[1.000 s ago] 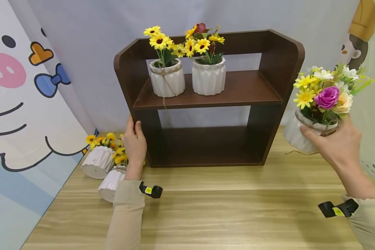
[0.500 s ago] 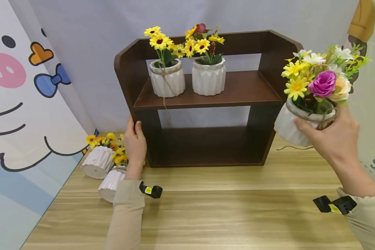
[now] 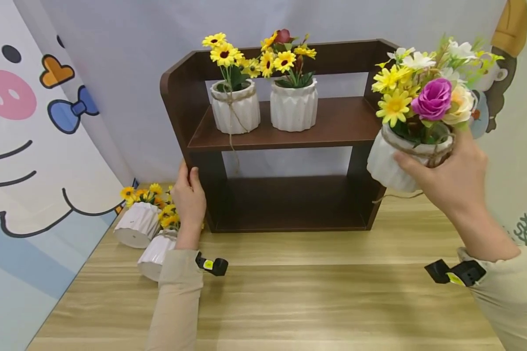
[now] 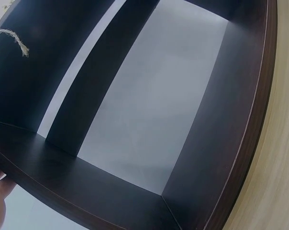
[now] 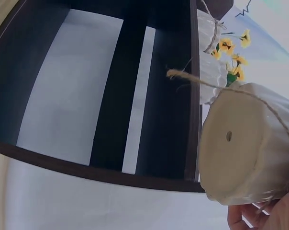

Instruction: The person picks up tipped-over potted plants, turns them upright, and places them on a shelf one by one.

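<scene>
My right hand (image 3: 452, 180) grips a white ribbed flower pot (image 3: 391, 161) with twine round its rim. Yellow, white, cream and purple artificial flowers (image 3: 431, 99) fill it. It hangs in the air by the right end of a dark brown two-tier shelf (image 3: 290, 141), tilted. From the right wrist view, the pot's underside (image 5: 233, 148) shows a small hole, and loose twine trails across. My left hand (image 3: 190, 202) rests against the shelf's left outer side, its fingertips partly hidden. Two white pots, one with twine (image 3: 235, 109) and one plain (image 3: 293, 108), stand on the upper tier with yellow flowers.
Two more white pots of yellow flowers, a rear one (image 3: 137, 224) and a front one (image 3: 157, 253), lie tipped over on the wooden table (image 3: 290, 297) beside my left forearm. A cartoon-printed panel (image 3: 35, 161) stands at left. Pale cloth hangs behind the shelf.
My right hand has carried the flower pot up and to the left, so it now overlaps the shelf's right side panel. My left hand stays in place.
</scene>
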A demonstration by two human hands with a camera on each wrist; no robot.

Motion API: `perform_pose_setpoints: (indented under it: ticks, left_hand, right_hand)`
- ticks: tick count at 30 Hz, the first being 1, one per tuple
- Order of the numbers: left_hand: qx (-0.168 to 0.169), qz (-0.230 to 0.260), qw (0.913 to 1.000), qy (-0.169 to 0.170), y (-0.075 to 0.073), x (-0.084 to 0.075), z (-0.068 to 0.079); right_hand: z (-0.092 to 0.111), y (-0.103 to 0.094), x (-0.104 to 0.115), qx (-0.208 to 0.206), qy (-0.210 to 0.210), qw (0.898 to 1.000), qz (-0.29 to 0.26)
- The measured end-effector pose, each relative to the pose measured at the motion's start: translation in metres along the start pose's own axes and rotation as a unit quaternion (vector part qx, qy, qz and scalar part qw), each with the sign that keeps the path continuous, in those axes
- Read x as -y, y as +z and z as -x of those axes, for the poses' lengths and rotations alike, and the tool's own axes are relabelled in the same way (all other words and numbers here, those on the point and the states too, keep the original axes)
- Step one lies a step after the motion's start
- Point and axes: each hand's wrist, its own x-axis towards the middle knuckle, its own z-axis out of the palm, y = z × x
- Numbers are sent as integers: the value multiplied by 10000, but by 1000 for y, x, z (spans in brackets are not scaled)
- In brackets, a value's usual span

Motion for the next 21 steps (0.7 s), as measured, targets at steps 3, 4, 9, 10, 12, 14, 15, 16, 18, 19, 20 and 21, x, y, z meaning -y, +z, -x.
perform_pose_setpoints:
  ticks: [3,4,9,10,12,14,15,16,18,19,20,21]
  left_hand:
    - [-13,5,10000,11,1,0,0]
    - [-20,6,10000,13,1,0,1]
    - [-23,11,10000,-2,3,0,2]
    - [-20,9,10000,-6,3,0,2]
    - [-24,-12,10000,-5,2,0,2]
    - [-45,-36,10000,23,2,1,1]
    - [-55,-47,10000,42,1,1,1]
    - [-55,-48,10000,59,1,1,0]
    - [-43,-38,9999,92,0,1,-1]
    - [-30,-33,9999,104,0,1,-1]
    - [-18,-30,9999,105,0,1,-1]
    - [-7,-22,9999,104,0,1,-1]
  right_hand:
    - [-6,4,7,82,-229,9997,-21]
    - [-8,6,9,113,-290,9995,-30]
    - [-18,16,16,256,-465,9986,18]
    - [-20,18,17,292,-442,9986,54]
    - [-23,23,19,362,-389,9985,98]
    - [-26,28,21,433,-355,9984,126]
    - [-27,30,22,444,-362,9983,145]
    - [-28,32,23,472,-348,9982,155]
    - [-30,36,25,460,-362,9981,197]
    - [-32,37,26,463,-350,9981,218]
    - [-33,39,26,447,-343,9981,260]
    - [-34,41,27,469,-281,9981,293]
